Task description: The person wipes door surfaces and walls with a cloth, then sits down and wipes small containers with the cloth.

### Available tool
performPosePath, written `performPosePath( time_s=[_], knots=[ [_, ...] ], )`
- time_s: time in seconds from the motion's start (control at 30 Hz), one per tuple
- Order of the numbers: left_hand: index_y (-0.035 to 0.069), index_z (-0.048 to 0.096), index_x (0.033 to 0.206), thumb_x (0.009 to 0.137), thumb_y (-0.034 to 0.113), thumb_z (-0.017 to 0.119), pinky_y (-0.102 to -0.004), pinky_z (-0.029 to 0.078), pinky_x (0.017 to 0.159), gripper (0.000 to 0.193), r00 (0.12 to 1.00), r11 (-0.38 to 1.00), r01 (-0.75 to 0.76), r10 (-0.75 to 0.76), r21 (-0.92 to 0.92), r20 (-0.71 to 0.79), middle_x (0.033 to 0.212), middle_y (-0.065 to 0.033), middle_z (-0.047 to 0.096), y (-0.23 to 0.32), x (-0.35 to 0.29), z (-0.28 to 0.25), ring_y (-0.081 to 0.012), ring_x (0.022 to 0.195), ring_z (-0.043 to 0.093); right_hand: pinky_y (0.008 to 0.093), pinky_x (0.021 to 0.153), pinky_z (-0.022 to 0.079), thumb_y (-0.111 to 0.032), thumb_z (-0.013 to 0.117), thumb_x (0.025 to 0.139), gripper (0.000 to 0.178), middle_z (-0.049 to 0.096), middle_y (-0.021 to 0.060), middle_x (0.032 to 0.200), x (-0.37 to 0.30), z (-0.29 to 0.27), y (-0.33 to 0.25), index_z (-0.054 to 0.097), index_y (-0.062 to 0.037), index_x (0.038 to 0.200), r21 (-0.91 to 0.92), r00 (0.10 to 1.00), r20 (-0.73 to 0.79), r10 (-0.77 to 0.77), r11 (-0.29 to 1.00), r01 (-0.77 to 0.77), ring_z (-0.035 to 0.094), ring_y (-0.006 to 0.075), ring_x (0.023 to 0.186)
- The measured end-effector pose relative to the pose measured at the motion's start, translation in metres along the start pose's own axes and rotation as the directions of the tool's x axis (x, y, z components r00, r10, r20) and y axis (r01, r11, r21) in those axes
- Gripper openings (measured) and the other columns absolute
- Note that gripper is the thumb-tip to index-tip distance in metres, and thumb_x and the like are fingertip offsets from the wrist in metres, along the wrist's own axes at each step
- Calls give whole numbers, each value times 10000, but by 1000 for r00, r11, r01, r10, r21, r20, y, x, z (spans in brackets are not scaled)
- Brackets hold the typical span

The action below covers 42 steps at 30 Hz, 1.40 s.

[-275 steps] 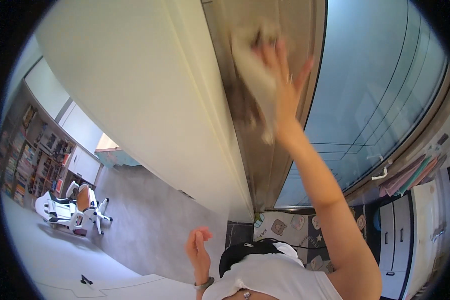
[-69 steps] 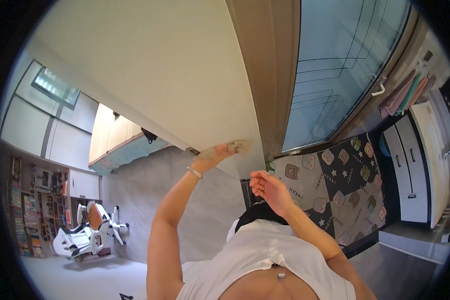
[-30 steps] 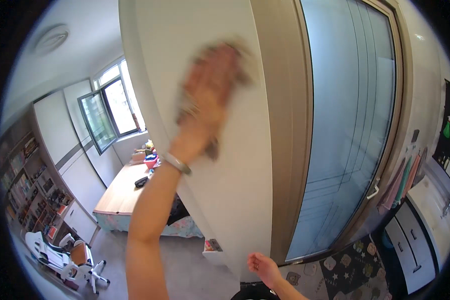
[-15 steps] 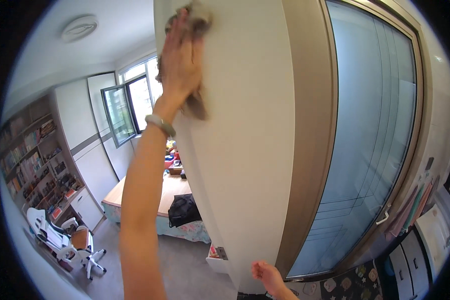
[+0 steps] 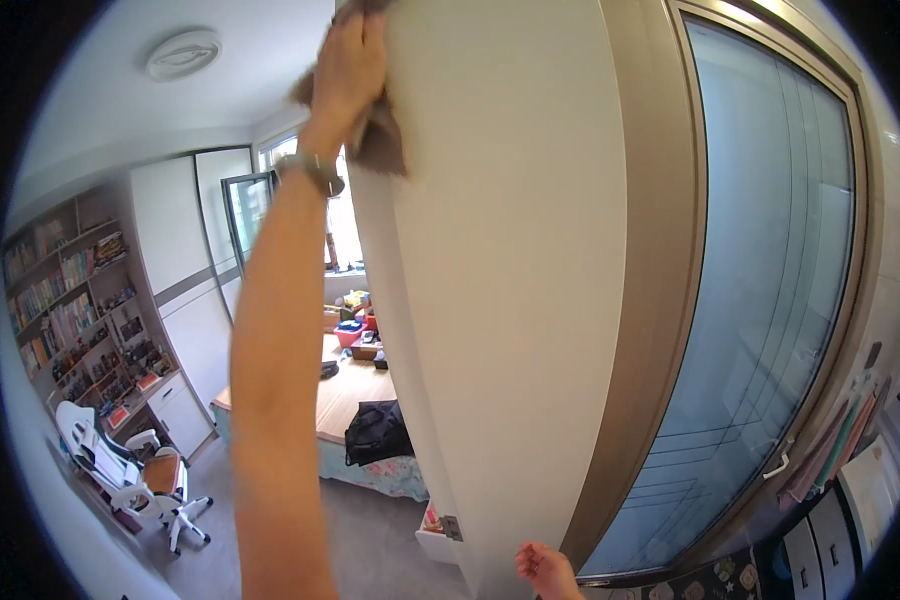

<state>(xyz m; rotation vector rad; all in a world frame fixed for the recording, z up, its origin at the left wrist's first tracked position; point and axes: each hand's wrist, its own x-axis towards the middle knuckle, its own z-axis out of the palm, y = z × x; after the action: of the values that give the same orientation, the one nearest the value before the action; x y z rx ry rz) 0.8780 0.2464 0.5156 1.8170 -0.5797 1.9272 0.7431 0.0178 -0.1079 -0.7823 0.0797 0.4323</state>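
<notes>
The left hand (image 5: 348,78) runs up to the top edge, so its fingertips can't be made out. It hides part of the brown cloth (image 5: 382,145), which looks a bit blurry. The bottom edge cuts off the arm behind the right hand (image 5: 546,570) and most of the patterned mat (image 5: 717,582). The left arm (image 5: 278,400) covers some of the bed (image 5: 358,386) and window (image 5: 341,225).

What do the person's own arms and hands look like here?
The ungloved left hand has a smooth, rounded grey-green bangle at its wrist; no sleeve shows on that arm. The right hand is ungloved too, its forearm mostly out of view.
</notes>
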Motion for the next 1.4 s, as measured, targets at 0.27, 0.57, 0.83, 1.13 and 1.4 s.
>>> performPosePath(
  time_s=[0.27,0.57,0.83,1.13,1.4],
  knots=[
    [-40,518,1265,977,165,420,-426,350,1054,367,950,934,-308,314,179,-5,1361,-208,490,-1,-146,0,-376,1222,477,262,766,447,-280,577,936,218,629,-4,883,10,3,-4,626,-97,1045,8,999,11,-36,999,36,570,126,829],
    [0,561,1015,976,188,355,-470,388,985,282,886,795,-464,428,391,180,982,-223,605,-37,3,-21,-401,947,551,269,765,449,-320,585,935,209,611,-23,866,8,29,11,617,-129,1015,-69,999,1,36,997,-36,566,110,816],
    [-33,523,1243,969,164,399,-445,342,1049,359,895,858,-430,446,279,9,1256,-212,552,-16,-136,-8,-357,1182,501,276,770,454,-339,591,931,226,615,-27,861,-2,6,22,619,-131,1012,-68,999,11,32,997,-31,572,111,811],
    [-62,573,1048,987,243,359,-483,370,992,378,971,939,-209,167,272,170,1166,-258,589,-17,-4,8,-405,1049,564,293,732,442,-339,573,911,307,638,39,871,-11,22,11,629,-53,1007,-125,997,-75,8,992,-18,568,146,779],
    [-38,339,1412,921,634,361,-581,177,1121,832,957,984,-175,168,9,235,1530,-273,192,-9,-338,-14,-487,1404,160,282,727,424,-318,522,928,290,611,53,867,-18,19,27,601,-54,1017,-158,995,-65,74,984,-84,545,160,758]
  ],
)
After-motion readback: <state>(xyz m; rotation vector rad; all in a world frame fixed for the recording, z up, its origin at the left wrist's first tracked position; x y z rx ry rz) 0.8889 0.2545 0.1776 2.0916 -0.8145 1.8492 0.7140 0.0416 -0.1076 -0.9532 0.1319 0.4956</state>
